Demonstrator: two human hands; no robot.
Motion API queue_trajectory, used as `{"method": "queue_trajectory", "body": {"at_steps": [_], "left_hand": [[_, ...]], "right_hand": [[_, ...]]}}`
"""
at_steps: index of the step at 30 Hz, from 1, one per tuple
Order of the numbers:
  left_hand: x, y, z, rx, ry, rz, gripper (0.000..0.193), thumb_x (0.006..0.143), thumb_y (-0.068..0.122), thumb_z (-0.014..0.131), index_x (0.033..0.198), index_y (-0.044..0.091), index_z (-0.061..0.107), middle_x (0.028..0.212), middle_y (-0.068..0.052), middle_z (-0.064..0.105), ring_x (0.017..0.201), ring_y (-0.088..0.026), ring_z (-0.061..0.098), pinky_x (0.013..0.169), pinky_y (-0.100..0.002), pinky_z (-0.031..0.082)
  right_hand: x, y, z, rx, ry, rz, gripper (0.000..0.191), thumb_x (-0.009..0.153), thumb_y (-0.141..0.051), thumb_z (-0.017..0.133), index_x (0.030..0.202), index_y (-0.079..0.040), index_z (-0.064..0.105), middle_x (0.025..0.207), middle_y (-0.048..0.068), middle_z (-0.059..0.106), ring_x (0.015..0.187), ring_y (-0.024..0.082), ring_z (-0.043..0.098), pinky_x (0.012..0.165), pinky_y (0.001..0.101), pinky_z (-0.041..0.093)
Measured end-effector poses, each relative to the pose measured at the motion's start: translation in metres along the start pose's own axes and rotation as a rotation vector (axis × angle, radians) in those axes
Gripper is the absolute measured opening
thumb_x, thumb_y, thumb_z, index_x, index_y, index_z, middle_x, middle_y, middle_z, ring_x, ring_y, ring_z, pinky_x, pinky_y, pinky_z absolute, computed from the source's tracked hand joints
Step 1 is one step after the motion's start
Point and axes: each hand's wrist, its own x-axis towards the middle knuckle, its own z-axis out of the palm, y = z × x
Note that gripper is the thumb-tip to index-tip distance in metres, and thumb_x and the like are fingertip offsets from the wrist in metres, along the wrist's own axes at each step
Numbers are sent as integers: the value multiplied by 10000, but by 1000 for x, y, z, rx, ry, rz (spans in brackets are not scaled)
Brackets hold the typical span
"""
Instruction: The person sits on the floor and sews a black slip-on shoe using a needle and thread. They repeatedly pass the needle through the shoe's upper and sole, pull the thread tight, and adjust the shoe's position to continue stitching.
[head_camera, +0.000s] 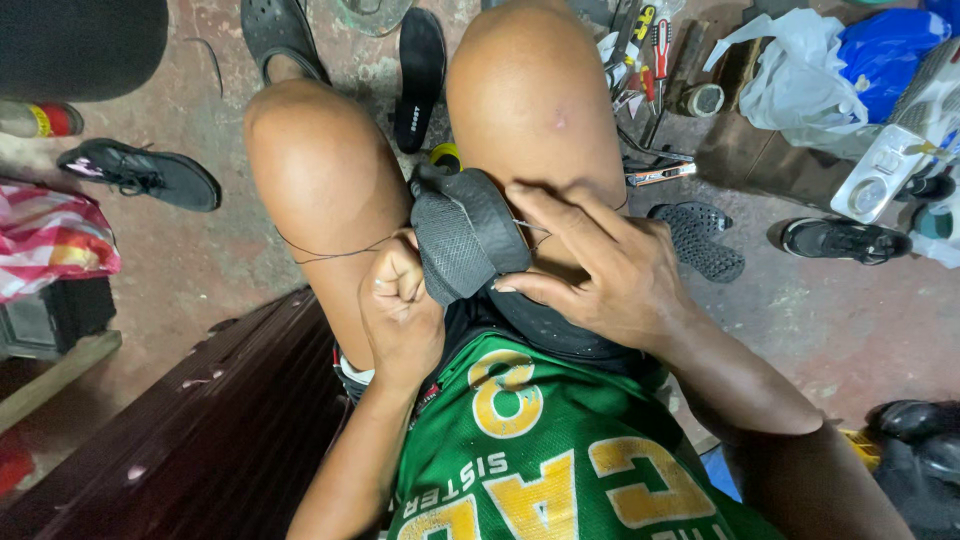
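At the centre of the frame a black shoe (462, 235) lay wedged between the person's bare knees. The left hand (400, 305) was curled shut in a fist, pulling a dark thread (330, 254) across the thigh. The right hand (600, 265) pinched the shoe's edge between thumb and spread fingers. A white plastic bag (800, 80) and a blue bag (885, 55) sat upper right; a red striped bag (50, 240) lay at left.
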Motion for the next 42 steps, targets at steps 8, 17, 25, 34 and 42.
{"method": "queue_trajectory", "body": {"at_steps": [8, 17, 25, 34, 42], "left_hand": [[8, 32, -6, -129, -290, -210, 236, 909, 38, 437, 1131, 28, 517, 1069, 10, 587, 1005, -87, 533, 947, -268, 435], [20, 63, -13, 610, -389, 92, 110, 900, 63, 562, 907, -1, 472, 872, -142, 408, 809, -293, 447, 748, -366, 424], [22, 56, -15, 626, -350, 144, 217, 829, 110, 678, 748, 30, 493, 730, -91, 435, 719, -268, 434, 677, -378, 369], [19, 43, -21, 501, -310, 146, 397, 773, 115, 734, 621, 66, 371, 651, -48, 362, 660, -222, 369, 629, -369, 282], [16, 40, -28, 509, -302, 171, 396, 772, 107, 723, 610, 77, 363, 641, -42, 357, 659, -226, 355, 640, -379, 275]], "right_hand": [[6, 15, -18, 199, -295, 253, 365, 781, -305, 882, 952, -52, 683, 826, 32, 721, 640, 169, 673, 579, 327, 531], [0, 38, -34, 427, -183, 129, 141, 939, -126, 723, 916, 6, 680, 922, 99, 655, 835, 183, 642, 745, 304, 511], [0, 36, 0, 1565, 32, 161, 225, 1070, -252, 563, 994, -43, 533, 927, 98, 603, 760, 140, 598, 763, 351, 521], [2, 22, 8, 1180, -201, 326, 263, 1113, -260, 536, 958, -51, 504, 808, 3, 446, 684, 64, 386, 614, 231, 350], [-3, 27, 13, 1461, -66, 482, 267, 1122, -263, 547, 966, -50, 505, 735, -21, 417, 620, 60, 368, 568, 242, 318]]}}
